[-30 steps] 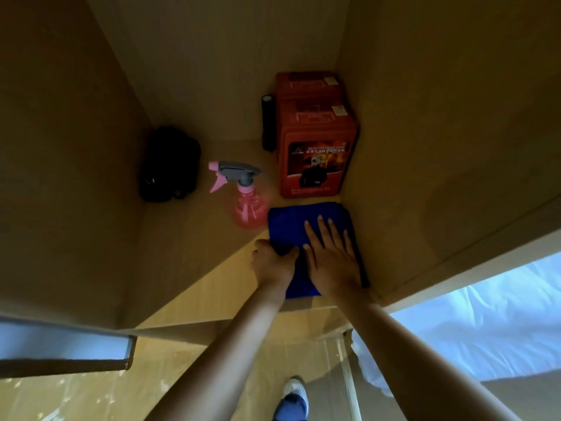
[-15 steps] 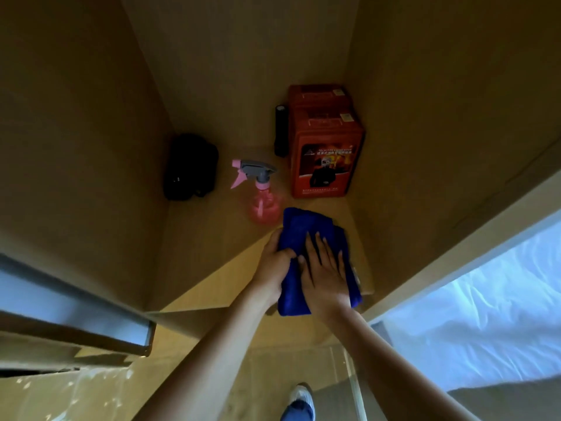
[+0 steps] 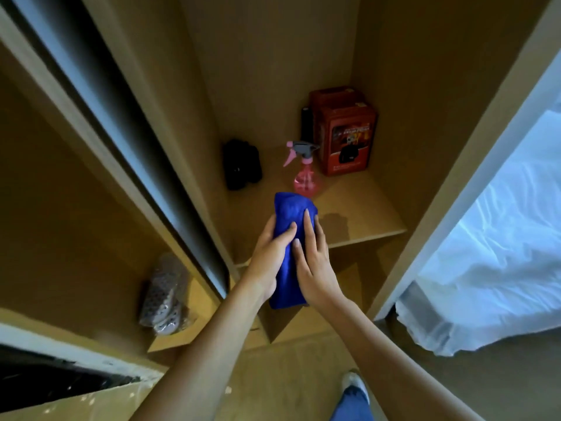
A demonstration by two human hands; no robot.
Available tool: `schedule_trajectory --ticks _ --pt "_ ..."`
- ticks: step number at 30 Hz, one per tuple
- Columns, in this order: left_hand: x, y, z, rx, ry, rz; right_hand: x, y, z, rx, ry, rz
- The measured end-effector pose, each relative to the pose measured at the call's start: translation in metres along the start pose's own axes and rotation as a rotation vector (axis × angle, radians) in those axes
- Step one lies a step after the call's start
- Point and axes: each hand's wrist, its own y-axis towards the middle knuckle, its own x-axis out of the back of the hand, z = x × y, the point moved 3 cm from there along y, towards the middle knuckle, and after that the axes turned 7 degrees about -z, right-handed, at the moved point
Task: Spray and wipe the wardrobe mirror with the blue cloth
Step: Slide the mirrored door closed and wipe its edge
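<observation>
Wardrobe panels of pale wood close the compartment at the back and on both sides; a sliding door edge is seen at the left, a white bed at the right. Open room is left on the shelf toward its front edge. A red box is set in the rear right corner, its printing too blurred to be read. A black bag is placed by the left wall, and a pink spray bottle stands upright between them. The blue cloth is held folded above the shelf front, clasped by the left hand and pressed by the right hand.
</observation>
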Motion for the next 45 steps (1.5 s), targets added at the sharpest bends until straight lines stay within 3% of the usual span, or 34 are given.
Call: schedule_trajectory --ticks 3,8,15,24,31,38,45 --pt "0.024 -0.029 -0.021 -0.079 0.096 0.044 -0.007 -0.019 0.026 -0.014 0.211 0.053" --pt "0.058 -0.062 -0.060 -0.136 0.129 0.034 -0.008 -0.028 0.074 -0.003 0.349 0.029" --pt "0.085 -0.104 -0.116 -0.264 0.084 -0.023 0.010 -0.017 0.134 -0.230 0.661 0.186" --pt "0.112 -0.147 -0.175 -0.397 -0.003 -0.138 0.011 -0.010 0.209 -0.055 0.614 0.217" --pt "0.142 -0.160 -0.241 -0.480 0.111 -0.044 -0.004 -0.016 0.266 -0.150 0.746 0.543" --pt "0.178 -0.157 -0.295 -0.593 0.103 0.025 -0.004 0.001 0.328 0.129 0.932 0.281" --pt "0.173 -0.150 -0.353 -0.846 0.115 -0.113 0.019 0.022 0.400 0.514 0.775 -0.139"
